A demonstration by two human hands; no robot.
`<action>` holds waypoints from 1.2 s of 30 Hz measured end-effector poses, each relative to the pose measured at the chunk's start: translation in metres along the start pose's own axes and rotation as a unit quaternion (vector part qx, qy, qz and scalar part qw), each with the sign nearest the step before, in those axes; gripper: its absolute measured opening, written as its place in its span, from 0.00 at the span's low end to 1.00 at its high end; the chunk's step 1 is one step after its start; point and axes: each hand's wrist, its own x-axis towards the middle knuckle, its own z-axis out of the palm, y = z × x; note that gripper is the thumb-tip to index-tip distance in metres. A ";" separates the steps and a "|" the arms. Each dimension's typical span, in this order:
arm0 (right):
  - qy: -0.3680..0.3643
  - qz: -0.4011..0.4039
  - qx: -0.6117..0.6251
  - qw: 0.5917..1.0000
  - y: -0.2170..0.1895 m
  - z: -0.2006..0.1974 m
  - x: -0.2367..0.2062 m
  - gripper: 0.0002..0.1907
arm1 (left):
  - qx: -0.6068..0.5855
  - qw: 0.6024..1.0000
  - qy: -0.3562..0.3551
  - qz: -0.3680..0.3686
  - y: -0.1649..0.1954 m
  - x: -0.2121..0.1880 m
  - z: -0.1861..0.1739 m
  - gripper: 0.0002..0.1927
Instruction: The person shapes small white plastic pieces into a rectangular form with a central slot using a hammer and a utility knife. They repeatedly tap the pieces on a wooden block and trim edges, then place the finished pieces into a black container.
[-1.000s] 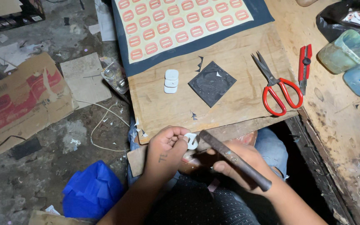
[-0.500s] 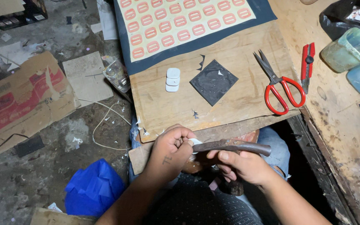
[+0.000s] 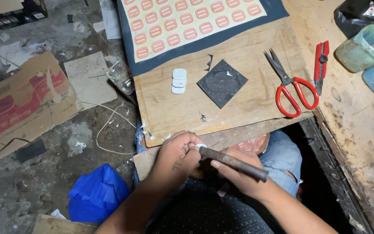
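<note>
Left hand [image 3: 176, 156] pinching small white piece [image 3: 200, 146], right hand [image 3: 239, 175] gripping dark rod [image 3: 234, 163], tip pointing left.

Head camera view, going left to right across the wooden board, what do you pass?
Small white pieces → dark square sheet → red-handled scissors → red utility knife → greenish plastic containers.

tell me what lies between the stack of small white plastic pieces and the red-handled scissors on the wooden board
A dark grey square sheet lies between the white stack and the red-handled scissors, flat on the wooden board, in the head view.
</note>
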 end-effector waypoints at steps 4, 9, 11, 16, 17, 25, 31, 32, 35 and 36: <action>0.010 -0.120 -0.111 0.986 -0.015 0.006 0.001 0.08 | 0.075 0.993 0.057 0.065 0.002 -0.002 0.007 0.06; 0.025 -0.085 -0.204 0.975 -0.024 0.015 0.005 0.08 | 0.132 0.969 0.065 0.199 -0.004 -0.001 0.005 0.08; -0.014 -0.098 -0.187 0.977 -0.027 0.009 0.010 0.08 | 0.177 0.952 0.082 0.237 -0.007 -0.001 0.004 0.07; -0.047 -0.106 -0.118 0.986 -0.039 0.001 0.008 0.08 | -0.021 0.993 0.099 0.062 -0.011 0.011 0.000 0.16; -0.046 -0.098 -0.103 0.989 -0.041 0.000 0.007 0.09 | -0.004 0.992 0.086 0.091 -0.011 0.011 -0.005 0.16; -0.038 -0.090 -0.063 0.993 -0.035 -0.006 0.017 0.07 | -0.038 0.992 0.016 0.116 -0.013 0.009 -0.008 0.10; -0.073 -0.065 -0.024 0.995 -0.034 -0.011 0.018 0.07 | 0.112 0.980 0.033 0.160 -0.005 0.003 -0.008 0.08; -0.074 -0.067 -0.020 0.995 -0.033 -0.011 0.019 0.07 | 0.121 0.978 0.030 0.167 -0.003 0.002 -0.009 0.08; -0.047 -0.112 -0.082 0.989 -0.032 -0.010 0.021 0.06 | 0.080 0.994 0.021 0.077 0.001 0.000 -0.010 0.08; -0.033 -0.134 -0.115 0.984 -0.032 -0.009 0.021 0.07 | 0.055 0.998 0.019 0.028 0.002 0.000 -0.010 0.08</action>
